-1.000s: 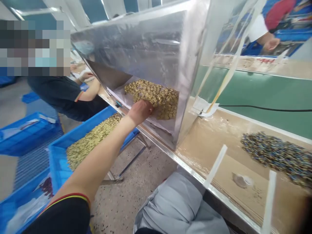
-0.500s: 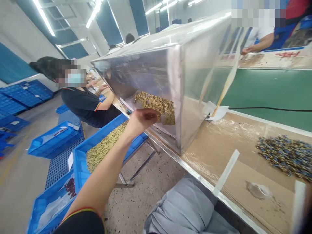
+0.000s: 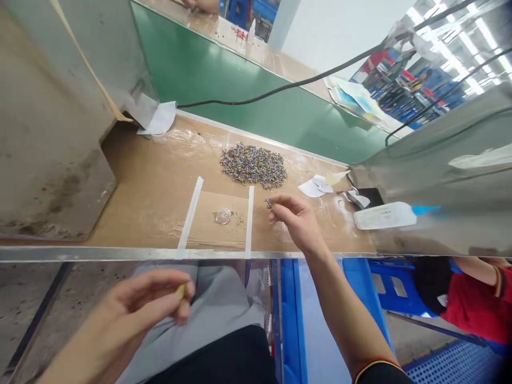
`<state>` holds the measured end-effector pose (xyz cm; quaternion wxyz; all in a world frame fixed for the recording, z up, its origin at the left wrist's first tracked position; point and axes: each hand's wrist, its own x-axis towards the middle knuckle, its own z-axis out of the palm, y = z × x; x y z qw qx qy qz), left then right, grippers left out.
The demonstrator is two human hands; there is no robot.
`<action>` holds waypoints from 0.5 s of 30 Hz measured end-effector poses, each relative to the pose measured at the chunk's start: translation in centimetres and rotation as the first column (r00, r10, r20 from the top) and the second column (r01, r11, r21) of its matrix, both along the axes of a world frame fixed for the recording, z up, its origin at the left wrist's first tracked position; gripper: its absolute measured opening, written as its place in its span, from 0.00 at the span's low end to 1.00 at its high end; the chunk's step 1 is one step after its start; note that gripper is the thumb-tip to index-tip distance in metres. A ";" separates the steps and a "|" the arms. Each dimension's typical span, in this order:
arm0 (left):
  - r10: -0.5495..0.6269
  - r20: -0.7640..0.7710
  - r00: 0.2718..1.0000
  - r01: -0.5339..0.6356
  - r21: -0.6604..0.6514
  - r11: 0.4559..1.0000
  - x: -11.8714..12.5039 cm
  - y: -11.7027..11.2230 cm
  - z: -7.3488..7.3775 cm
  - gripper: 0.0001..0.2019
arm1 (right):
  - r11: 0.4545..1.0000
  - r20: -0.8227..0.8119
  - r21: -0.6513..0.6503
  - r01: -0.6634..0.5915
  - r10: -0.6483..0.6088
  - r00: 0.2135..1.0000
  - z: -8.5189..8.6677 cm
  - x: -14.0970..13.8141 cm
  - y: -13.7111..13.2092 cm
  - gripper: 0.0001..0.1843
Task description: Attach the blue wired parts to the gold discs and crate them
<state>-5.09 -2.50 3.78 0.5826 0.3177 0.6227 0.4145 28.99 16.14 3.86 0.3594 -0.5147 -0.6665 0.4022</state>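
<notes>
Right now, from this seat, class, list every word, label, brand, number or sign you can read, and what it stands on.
None can be read.
Red marks on the far bench: too small and blurred.
Faint marking on the white bottle: too blurred.
Gold piece in the left hand: no lettering shows.

- And there's the white wall (image 3: 328,29), rising beyond the green strip (image 3: 224,69)!
- Strip lights (image 3: 486,34) blaze away, upper right!
- Down low, dark-flecked floor (image 3: 92,280) shows at left!
</notes>
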 end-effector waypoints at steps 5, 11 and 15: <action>-0.099 0.281 0.955 0.110 -0.023 0.994 2.9 3.8 1.2 0.10 | 0.950 -0.334 -0.257 -0.179 0.087 0.938 3.0 -4.1 -4.7 0.07; -0.104 0.427 0.898 0.126 -0.025 0.992 3.7 4.9 0.6 0.17 | 0.870 0.155 0.275 -0.408 0.379 0.912 5.8 -5.5 -7.0 0.11; -0.158 0.486 0.860 0.186 -0.010 0.982 4.0 4.5 0.2 0.18 | 0.698 0.421 0.389 -0.601 0.446 0.790 6.6 -5.4 -7.2 0.14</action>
